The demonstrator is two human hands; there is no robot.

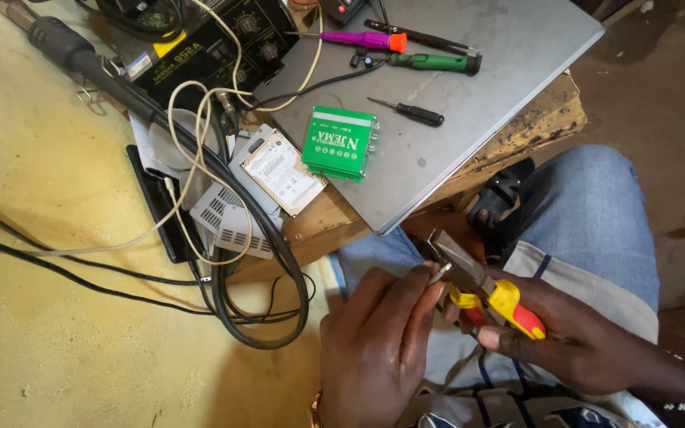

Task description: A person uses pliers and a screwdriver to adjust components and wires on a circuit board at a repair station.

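While you sit beside the low table (545, 119), the scene reads, largest first:
Laptop: a closed grey laptop (469, 111) lies on the table, tools spread on its lid.
Green box: a small green metal box (341, 143) rests on the laptop's near corner, just beside a bare hard drive (281, 170).
Right hand: your right hand (588, 341) has its grip clamped on the red-and-yellow handles of the pliers (481, 289), over your lap.
Left hand: your left hand (378, 341) pinches a small metal piece (439, 273) with fingertips together, at the pliers' nose.
Screwdriver: a small black screwdriver (410, 112) lies on the lid.
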